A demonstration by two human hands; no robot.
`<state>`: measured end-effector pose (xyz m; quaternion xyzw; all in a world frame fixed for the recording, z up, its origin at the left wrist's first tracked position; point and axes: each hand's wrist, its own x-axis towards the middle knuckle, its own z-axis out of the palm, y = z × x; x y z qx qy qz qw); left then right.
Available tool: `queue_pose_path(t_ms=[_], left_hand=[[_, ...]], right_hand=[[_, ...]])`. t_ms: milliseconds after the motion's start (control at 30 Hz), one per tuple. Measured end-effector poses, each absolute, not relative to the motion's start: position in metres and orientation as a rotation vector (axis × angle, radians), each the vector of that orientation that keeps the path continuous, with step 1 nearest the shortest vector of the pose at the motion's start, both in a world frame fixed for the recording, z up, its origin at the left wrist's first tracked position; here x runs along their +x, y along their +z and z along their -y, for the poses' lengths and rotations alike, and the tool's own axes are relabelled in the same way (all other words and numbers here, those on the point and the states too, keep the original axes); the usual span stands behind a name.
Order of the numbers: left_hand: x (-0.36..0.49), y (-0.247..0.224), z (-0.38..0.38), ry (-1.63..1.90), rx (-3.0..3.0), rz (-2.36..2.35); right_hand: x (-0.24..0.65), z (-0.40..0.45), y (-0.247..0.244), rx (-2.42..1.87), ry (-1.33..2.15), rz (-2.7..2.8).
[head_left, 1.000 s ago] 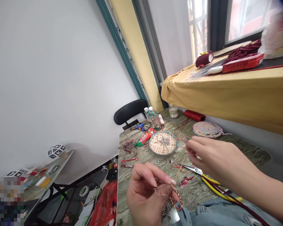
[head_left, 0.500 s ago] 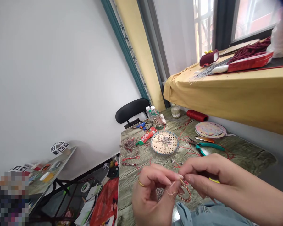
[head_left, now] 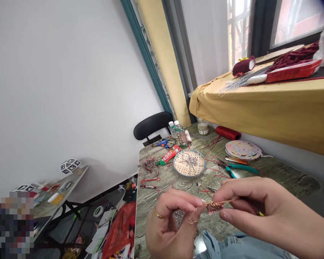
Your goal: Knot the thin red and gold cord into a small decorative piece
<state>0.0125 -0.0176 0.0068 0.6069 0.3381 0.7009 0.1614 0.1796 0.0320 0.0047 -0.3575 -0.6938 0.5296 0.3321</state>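
Note:
A small braided cord piece in red and gold (head_left: 214,206) is stretched between my hands above the table's front edge. My left hand (head_left: 175,219), with a gold ring on one finger, pinches its left end between thumb and fingertips. At the other side my right hand (head_left: 248,207) has thumb and forefinger closed around a thin strand that runs out of the braid. Something small and yellow shows beneath my right fingers. Behind the hands sits a round woven tray (head_left: 189,172) with thin cords lying in it.
Teal-handled pliers (head_left: 243,168), a red thread spool (head_left: 228,133), a coiled pastel disc (head_left: 243,149), a glass jar (head_left: 202,127), plastic bottles (head_left: 180,135) and a red-green packet (head_left: 170,155) lie around the wooden table (head_left: 148,230). A yellow-draped ledge (head_left: 259,108) rises at right.
My right hand has drawn slightly away from my left. The braid, seen as a hanging loop before, now shows nearly edge-on between the fingers. The view has shifted a little.

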Motion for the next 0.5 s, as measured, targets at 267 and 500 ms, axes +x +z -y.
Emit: queue_pose_path(t_ms=[267,500], left_hand=[[0.011,0.005,0.015,2.061,1.848,-0.993],[0.008,-0.004,0.017,2.022,1.756,-1.047]], right_hand=[[0.183,-0.029,0.009,-0.895,1.147,1.838],[0.185,-0.029,-0.003,-0.842,1.125,1.861]])
